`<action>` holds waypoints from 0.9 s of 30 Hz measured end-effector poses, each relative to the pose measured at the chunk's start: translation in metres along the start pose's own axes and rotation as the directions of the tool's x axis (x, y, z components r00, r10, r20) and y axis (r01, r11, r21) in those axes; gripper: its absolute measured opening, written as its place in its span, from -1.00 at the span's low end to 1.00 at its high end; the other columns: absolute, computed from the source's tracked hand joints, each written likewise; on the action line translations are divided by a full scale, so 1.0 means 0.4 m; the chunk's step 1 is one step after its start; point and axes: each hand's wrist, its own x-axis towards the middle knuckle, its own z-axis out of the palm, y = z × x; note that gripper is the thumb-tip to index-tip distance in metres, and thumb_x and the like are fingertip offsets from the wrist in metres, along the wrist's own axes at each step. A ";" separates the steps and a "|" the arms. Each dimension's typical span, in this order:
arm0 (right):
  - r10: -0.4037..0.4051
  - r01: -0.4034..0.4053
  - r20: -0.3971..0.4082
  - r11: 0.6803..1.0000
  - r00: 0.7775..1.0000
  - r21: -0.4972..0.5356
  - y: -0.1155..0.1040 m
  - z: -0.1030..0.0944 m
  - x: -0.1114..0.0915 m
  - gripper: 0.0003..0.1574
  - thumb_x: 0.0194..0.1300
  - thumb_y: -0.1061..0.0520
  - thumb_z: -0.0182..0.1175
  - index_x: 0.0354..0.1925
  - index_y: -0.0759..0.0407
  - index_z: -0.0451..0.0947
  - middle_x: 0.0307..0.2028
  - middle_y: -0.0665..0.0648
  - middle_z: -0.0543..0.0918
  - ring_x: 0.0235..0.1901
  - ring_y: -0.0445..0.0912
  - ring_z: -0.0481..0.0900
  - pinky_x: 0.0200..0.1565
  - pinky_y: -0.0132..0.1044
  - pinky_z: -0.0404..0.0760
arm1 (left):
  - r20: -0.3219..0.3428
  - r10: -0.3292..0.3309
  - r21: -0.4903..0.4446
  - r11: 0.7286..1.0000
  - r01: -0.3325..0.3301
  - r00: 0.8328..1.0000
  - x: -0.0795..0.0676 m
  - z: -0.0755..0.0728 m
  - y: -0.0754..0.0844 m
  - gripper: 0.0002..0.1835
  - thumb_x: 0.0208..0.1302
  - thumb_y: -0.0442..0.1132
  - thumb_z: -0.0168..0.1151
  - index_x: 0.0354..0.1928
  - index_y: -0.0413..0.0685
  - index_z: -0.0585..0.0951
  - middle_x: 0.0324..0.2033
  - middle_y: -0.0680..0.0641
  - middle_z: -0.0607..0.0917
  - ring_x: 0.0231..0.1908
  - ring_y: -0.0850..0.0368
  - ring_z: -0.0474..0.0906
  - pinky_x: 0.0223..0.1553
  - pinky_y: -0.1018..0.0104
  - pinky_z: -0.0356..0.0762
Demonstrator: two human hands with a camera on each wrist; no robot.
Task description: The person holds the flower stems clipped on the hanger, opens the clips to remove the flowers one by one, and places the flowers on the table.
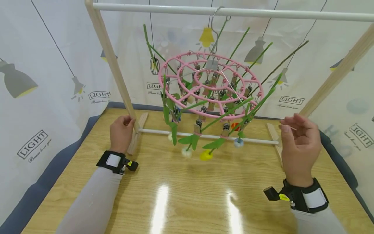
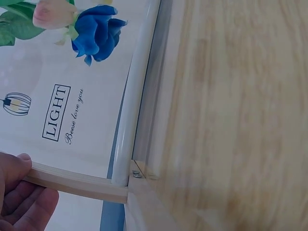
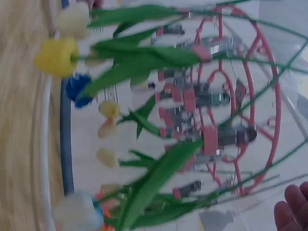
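Observation:
My left hand (image 1: 121, 135) pinches the left wooden post (image 1: 112, 65) of a rack near its foot. In the left wrist view the thumb lies on one side of the post (image 2: 77, 184) and the fingers on the other. My right hand (image 1: 302, 146) is held up near the right wooden post (image 1: 342, 66), fingers loosely bent, nothing in them. Between the hands a round pink clip hanger (image 1: 216, 116) hangs by a metal hook (image 1: 214, 26) from the rack's white top bar (image 1: 163, 8). Artificial flowers hang head down from its clips, among them a yellow one (image 1: 206, 155) and a white one (image 1: 187, 151).
A white lower bar (image 1: 187, 133) joins the rack's wooden feet, which stand on the wood-grain table (image 1: 193, 201). Green stems (image 1: 241, 42) stick out above and around the hanger. Behind hangs a white curtain (image 1: 70, 32) printed with lamps.

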 end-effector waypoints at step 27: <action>0.386 -0.518 0.563 0.851 0.731 0.089 0.084 0.173 -0.175 -0.58 0.22 0.18 0.22 0.03 0.32 0.47 0.05 0.27 0.54 0.01 0.08 0.50 -0.03 -0.30 0.60 | 0.016 -0.010 -0.011 1.000 0.010 1.000 -0.007 -0.007 0.008 -0.67 0.30 -0.05 0.14 -0.08 -0.15 0.62 -0.22 -0.16 0.68 -0.24 0.09 0.57 -0.25 0.07 0.65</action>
